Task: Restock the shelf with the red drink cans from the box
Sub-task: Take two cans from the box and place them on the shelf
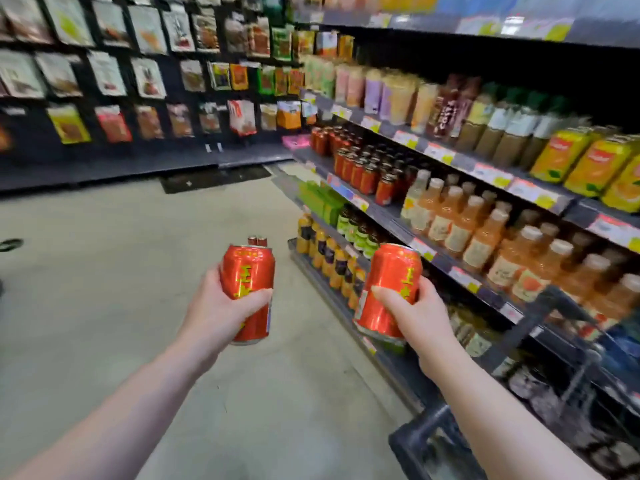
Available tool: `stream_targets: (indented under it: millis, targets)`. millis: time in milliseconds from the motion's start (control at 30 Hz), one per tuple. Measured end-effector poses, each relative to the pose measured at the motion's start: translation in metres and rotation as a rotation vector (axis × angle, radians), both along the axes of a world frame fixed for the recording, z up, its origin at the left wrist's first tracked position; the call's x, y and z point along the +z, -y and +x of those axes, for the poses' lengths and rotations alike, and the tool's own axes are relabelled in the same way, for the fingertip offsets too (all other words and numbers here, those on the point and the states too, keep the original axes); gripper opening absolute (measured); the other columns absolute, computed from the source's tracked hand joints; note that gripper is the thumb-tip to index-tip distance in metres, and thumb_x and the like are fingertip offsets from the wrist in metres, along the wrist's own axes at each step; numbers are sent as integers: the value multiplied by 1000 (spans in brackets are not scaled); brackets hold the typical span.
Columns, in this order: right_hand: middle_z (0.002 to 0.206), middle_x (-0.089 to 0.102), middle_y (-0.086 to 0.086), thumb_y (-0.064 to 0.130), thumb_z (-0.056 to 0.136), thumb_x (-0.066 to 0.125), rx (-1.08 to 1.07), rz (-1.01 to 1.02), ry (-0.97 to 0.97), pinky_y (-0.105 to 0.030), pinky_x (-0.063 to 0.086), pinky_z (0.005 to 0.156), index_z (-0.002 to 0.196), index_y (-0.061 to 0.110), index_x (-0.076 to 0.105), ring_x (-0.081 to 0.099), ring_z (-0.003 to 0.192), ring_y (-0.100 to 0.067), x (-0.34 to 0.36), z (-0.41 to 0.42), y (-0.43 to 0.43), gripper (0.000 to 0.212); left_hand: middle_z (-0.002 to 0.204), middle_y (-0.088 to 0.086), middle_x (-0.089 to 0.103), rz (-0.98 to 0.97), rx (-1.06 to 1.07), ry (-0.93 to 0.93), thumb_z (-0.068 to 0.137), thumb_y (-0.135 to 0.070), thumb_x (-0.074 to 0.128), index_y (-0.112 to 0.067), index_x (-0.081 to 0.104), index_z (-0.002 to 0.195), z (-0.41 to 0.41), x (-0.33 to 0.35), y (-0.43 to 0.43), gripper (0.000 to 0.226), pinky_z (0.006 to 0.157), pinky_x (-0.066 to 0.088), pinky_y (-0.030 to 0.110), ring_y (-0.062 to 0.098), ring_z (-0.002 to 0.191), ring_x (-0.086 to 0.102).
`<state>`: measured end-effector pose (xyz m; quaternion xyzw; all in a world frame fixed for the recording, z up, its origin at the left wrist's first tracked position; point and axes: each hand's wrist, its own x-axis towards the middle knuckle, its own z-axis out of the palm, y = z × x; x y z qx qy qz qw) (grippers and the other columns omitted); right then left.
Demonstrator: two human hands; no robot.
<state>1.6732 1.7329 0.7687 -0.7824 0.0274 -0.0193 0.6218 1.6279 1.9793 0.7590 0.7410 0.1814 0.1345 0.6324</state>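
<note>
A red drink can (247, 271) is gripped upright by the left hand (218, 306) at the centre of the frame, fingers and thumb wrapped round its lower half, and the tops of two more red cans (257, 240) are seen just behind it above the grey floor (104, 271). A second red can (391, 282), tilted towards the right, is clasped by the right hand (419, 313) just right of centre, in front of the drinks shelf (443, 266) filling the right side, where bottles (460, 233) are stocked; a dark basket (433, 441) is seen at the lower right
</note>
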Motion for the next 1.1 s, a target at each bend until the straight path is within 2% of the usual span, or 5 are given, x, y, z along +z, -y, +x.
stream_targets:
  millis: [100, 233, 600, 1033, 1100]
  targets:
    - [96, 60, 7, 33, 72, 75, 32, -22, -57, -37, 52, 81, 104, 32, 44, 61, 88, -14, 4, 15, -57, 45, 94, -3, 63, -28, 50, 3, 52, -34, 79, -30, 52, 105, 4, 4, -59, 60, 58, 46, 26, 13, 84, 62]
    - [95, 60, 7, 31, 72, 75, 92, -39, -65, -43, 53, 85, 106, 32, 44, 63, 89, -16, 10, 44, -113, 46, 98, 2, 65, -70, 86, 1, 49, -37, 74, -24, 52, 112, 24, -2, -111, 68, 63, 49, 29, 19, 86, 64]
    - [92, 61, 9, 33, 69, 77, 147, -21, -34, -23, 45, 59, 106, 27, 50, 61, 80, -7, -11, 213, -239, 46, 99, 2, 63, -90, 114, -16, 49, -36, 73, -26, 51, 109, 170, -14, -203, 65, 67, 51, 31, 19, 88, 64]
    - [93, 59, 9, 33, 69, 77, 167, -89, -63, -21, 44, 61, 109, 29, 46, 58, 80, -3, -9, 461, -328, 52, 94, -2, 63, -54, 105, -78, 49, -37, 71, -25, 51, 109, 420, -9, -294, 65, 59, 46, 26, 13, 84, 62]
    - [102, 62, 2, 32, 69, 77, 165, -107, -73, -29, 50, 70, 116, 25, 48, 62, 86, -12, -12, 489, -342, 56, 95, -2, 63, -53, 82, -91, 49, -37, 71, -27, 51, 111, 451, -16, -310, 66, 59, 46, 26, 14, 84, 62]
